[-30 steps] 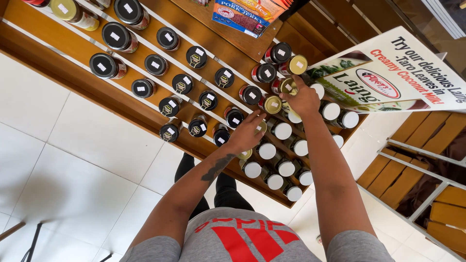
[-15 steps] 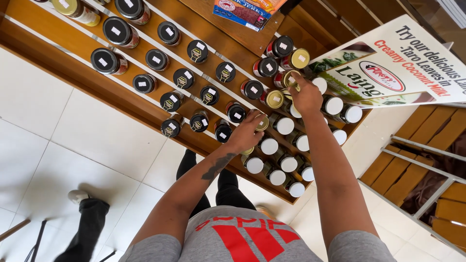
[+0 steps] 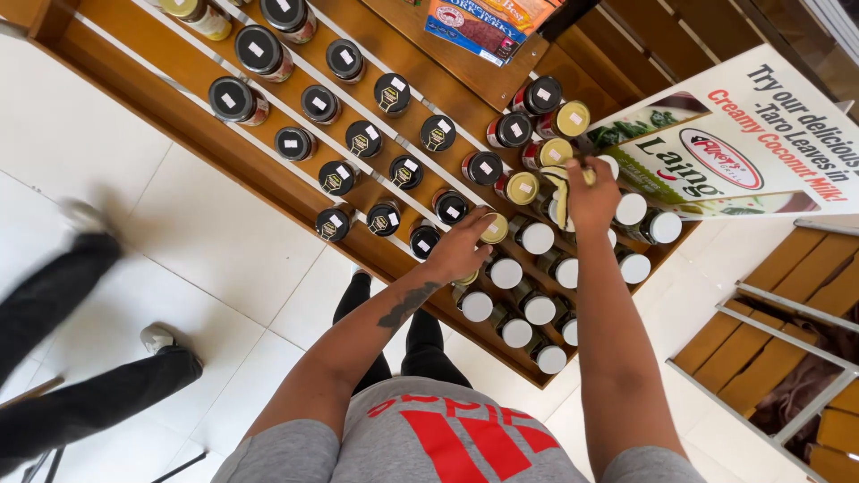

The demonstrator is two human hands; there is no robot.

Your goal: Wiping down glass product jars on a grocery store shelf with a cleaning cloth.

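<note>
Gold-lidded glass jars (image 3: 494,229) gripped: left hand (image 3: 461,248) one, right hand (image 3: 591,199) another (image 3: 557,201).

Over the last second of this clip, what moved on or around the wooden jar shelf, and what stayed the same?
A second person's dark-trousered legs have walked in on the white tiled floor at the left. The left hand stays on a gold-lidded jar, and the right hand remains at the gold-lidded jars higher up. The black-lidded jars and white-lidded jars keep their rows.
</note>
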